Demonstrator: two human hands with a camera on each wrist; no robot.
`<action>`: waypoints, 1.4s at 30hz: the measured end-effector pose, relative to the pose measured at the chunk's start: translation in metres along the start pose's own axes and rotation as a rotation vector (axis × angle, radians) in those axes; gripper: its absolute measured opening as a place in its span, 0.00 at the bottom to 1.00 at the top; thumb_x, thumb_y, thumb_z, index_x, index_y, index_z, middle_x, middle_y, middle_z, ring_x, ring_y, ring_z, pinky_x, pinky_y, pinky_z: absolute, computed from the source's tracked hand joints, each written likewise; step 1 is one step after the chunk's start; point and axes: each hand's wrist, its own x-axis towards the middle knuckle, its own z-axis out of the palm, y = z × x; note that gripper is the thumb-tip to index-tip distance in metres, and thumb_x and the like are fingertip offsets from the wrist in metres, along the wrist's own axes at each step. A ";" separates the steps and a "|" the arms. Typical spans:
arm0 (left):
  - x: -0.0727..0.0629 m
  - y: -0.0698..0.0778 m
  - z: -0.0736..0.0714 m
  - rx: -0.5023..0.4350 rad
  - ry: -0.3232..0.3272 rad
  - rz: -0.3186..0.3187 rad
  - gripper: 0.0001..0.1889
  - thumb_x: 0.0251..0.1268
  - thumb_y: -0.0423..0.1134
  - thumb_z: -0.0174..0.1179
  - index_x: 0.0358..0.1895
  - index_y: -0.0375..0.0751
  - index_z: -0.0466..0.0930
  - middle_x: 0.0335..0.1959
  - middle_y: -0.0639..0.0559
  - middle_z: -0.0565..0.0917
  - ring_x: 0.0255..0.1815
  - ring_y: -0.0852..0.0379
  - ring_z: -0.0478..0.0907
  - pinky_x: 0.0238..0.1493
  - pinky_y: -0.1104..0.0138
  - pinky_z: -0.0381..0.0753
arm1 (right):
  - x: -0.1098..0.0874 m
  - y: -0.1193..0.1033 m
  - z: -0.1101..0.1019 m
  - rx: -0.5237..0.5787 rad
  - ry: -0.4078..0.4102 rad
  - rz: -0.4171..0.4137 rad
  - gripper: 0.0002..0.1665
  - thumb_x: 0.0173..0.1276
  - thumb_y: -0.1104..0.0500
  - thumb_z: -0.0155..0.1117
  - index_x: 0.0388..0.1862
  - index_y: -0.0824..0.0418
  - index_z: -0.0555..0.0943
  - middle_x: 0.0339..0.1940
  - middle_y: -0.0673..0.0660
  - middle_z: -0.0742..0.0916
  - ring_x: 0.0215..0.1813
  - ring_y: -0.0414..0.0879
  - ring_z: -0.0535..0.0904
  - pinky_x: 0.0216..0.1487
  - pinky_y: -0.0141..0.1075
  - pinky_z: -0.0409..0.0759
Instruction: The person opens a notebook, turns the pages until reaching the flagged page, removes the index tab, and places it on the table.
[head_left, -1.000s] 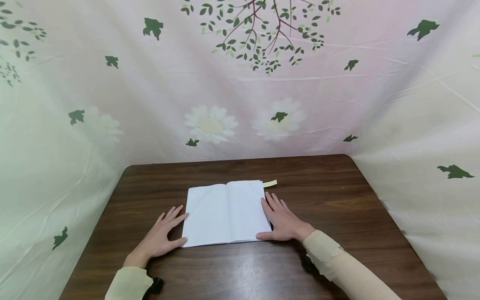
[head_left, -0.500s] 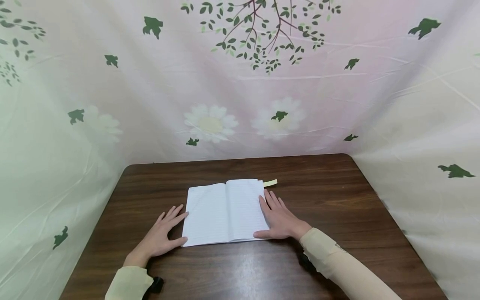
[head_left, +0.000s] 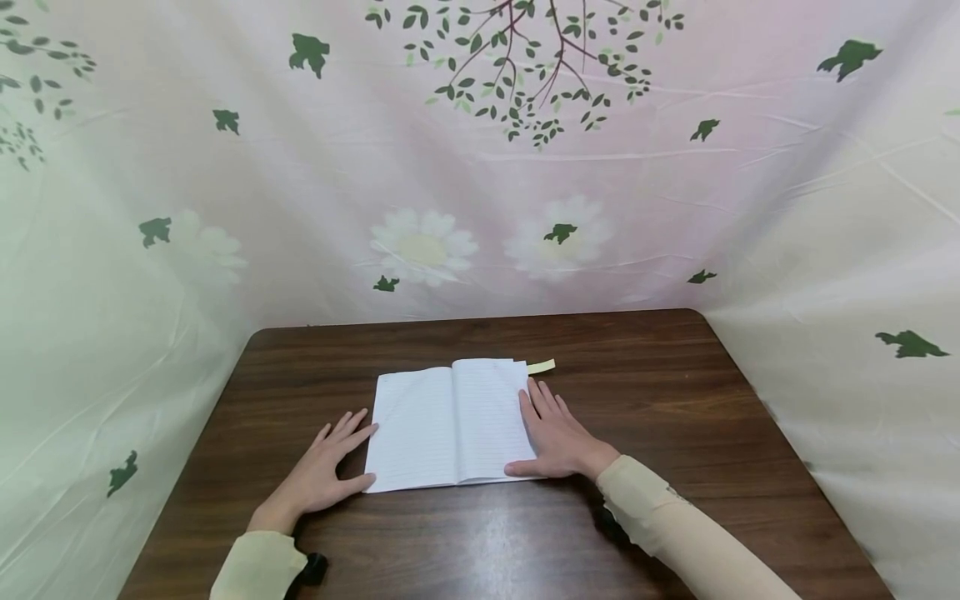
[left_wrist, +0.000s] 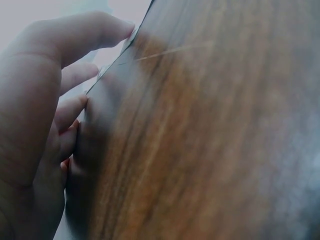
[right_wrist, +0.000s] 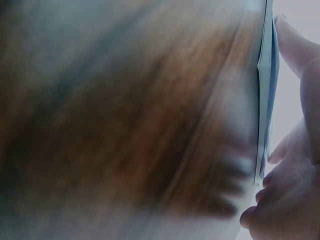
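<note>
An open notebook (head_left: 414, 429) with white lined pages lies flat on the table. At its left edge rests my left hand (head_left: 318, 471), fingers spread and straight, with thumb and index tips on the page margin. My right hand (head_left: 561, 437) lies over the right edge; its thumb and index finger rest on the right page, the other fingers reach past the edge. That page's outer edge sits slightly inward, and a strip of the sheet below shows at the top right corner. In the right wrist view the notebook's edge (right_wrist: 261, 100) appears side-on beside the thumb.
A pale yellow strip (head_left: 542, 367) sticks out from the notebook's top right. The dark wood-grain table (head_left: 637, 358) has rounded far corners. Printed cloth (head_left: 480, 192) with leaves, birds and daisies hangs behind and at both sides. Black straps (head_left: 313, 570) show at the wrists.
My right hand has slid slightly left and away from me, and the right page's outer edge has shifted inward with it. The left hand has stayed in place.
</note>
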 end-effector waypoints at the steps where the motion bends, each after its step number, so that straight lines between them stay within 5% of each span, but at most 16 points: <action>1: 0.000 0.000 0.000 0.001 0.002 0.002 0.44 0.65 0.65 0.68 0.81 0.53 0.67 0.85 0.44 0.58 0.85 0.34 0.50 0.78 0.30 0.44 | 0.000 0.000 0.000 0.002 0.003 -0.001 0.80 0.58 0.15 0.61 0.87 0.69 0.44 0.88 0.69 0.42 0.88 0.65 0.36 0.83 0.63 0.48; 19: -0.001 0.001 0.001 0.013 0.006 0.005 0.43 0.64 0.65 0.68 0.80 0.53 0.69 0.85 0.44 0.59 0.85 0.34 0.51 0.77 0.30 0.46 | 0.004 0.002 0.002 0.020 -0.009 0.003 0.80 0.57 0.13 0.59 0.88 0.65 0.45 0.88 0.67 0.40 0.88 0.63 0.34 0.84 0.63 0.45; 42: -0.001 0.001 0.002 0.018 0.026 0.014 0.42 0.65 0.64 0.68 0.80 0.52 0.69 0.85 0.43 0.59 0.84 0.32 0.52 0.76 0.29 0.47 | 0.002 0.001 0.001 0.083 0.088 -0.053 0.74 0.63 0.18 0.59 0.87 0.66 0.47 0.88 0.67 0.47 0.88 0.64 0.40 0.83 0.64 0.48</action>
